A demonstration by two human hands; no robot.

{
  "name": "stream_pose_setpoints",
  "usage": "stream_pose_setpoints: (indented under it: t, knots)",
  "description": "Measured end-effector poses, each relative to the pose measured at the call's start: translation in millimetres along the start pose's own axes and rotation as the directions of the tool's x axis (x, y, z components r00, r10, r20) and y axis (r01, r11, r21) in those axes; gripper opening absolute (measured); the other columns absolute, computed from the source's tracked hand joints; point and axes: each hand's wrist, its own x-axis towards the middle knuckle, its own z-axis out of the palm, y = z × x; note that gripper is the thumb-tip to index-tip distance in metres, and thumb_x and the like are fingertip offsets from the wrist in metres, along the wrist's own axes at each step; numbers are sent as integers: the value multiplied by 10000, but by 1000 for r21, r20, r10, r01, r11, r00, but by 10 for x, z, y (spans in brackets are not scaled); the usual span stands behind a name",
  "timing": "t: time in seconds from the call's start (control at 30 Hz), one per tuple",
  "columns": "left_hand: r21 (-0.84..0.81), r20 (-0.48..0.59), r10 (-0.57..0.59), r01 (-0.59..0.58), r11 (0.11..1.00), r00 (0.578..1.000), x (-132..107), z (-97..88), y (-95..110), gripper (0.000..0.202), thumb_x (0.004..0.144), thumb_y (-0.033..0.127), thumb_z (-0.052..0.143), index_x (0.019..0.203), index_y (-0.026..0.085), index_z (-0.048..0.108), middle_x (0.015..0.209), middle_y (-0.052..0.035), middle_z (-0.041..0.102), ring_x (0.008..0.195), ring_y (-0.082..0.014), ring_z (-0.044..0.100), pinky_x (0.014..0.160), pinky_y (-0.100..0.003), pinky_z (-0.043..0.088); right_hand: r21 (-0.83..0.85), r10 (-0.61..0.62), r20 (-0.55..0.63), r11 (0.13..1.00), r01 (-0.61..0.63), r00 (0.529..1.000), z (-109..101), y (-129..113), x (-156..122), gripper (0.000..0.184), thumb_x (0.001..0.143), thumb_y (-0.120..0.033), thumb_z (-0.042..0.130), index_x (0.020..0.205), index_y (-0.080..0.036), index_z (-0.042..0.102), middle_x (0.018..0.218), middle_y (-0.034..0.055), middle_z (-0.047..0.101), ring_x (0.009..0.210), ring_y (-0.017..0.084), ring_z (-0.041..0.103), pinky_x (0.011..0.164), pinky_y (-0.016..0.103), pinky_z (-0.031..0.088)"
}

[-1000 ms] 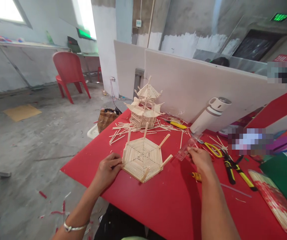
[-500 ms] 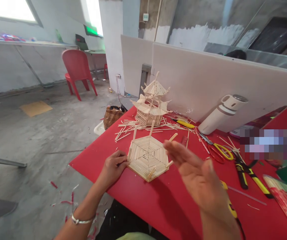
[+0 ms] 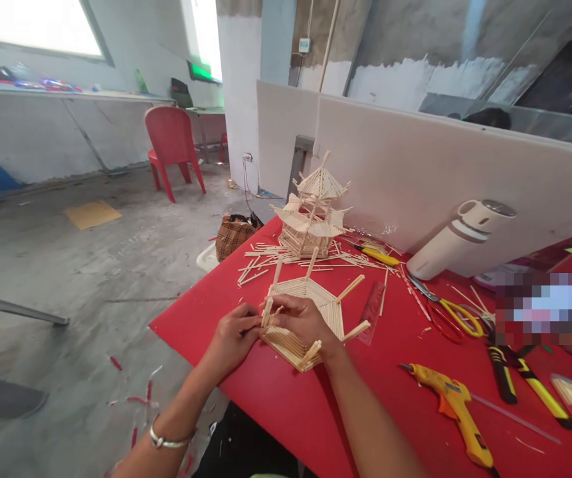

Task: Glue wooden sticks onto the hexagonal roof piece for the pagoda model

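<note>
Post (image 3: 267, 312) points up, long axis steep; left hand (image 3: 237, 333), right hand (image 3: 304, 319) close, fingers' grip unclear.

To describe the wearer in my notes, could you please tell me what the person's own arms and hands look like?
The left hand and right hand are bare, without gloves. A narrow, silver-coloured bracelet circles the left forearm; none shows on the right forearm. No sleeves are visible.

Matt wooden platform (image 3: 334, 313), smooth plastic glue gun (image 3: 448, 390)
</note>
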Motion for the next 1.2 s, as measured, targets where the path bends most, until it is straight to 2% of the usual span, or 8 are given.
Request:
stream_pose_setpoints:
  t: [0.13, 0.27, 0.47, 0.97, 1.2]
  knots:
    - [-5, -22, 17, -17, 1000, 1000, -6, 8, 5, 214, 913, 214, 565, 808, 185, 750, 879, -61, 651, 774, -145, 629, 685, -235, 476, 45, 31, 21, 998, -32, 999, 48, 130, 57, 318, 648, -338, 833, 946, -231, 796, 937, 34, 747, 858, 179, 670, 801, 325, 546]
    - [30, -11, 16, -16, 999, 1000, -4, 0, 14, 214, 911, 214, 565, 802, 180, 745, 854, -58, 643, 754, -143, 620, 668, -234, 469, 50, 27, 4, 998, -27, 1000, 41, 227, 83, 222, 682, -353, 814, 865, -227, 806, 889, 31, 733, 837, 179, 669, 770, 307, 551]
    - [32, -21, 21, -20, 999, 1000, -9, 11, -2, 199, 921, 224, 574, 823, 174, 739, 855, -54, 627, 740, -129, 604, 646, -217, 457, 74, -44, 37, 996, 41, 998, 6, 269, 113, 178, 689, -333, 823, 825, -219, 807, 815, 20, 708, 759, 152, 653, 690, 262, 539]
    - [27, -16, 36, -35, 999, 999, -5, 14, -13, 191, 914, 199, 579, 830, 173, 749, 882, -60, 649, 769, -135, 625, 668, -217, 474, 10, -80, 41, 997, 79, 996, -18, 376, 137, 142, 734, -296, 801, 868, -248, 809, 887, 28, 727, 810, 160, 657, 721, 272, 544]
    - [36, -13, 28, -28, 999, 1000, -10, 15, -25, 204, 914, 190, 572, 806, 169, 744, 884, -60, 640, 772, -135, 620, 674, -222, 469, -13, -74, 34, 997, 75, 997, -24, 384, 143, 173, 721, -331, 806, 863, -233, 808, 898, 39, 731, 833, 181, 666, 728, 291, 561]
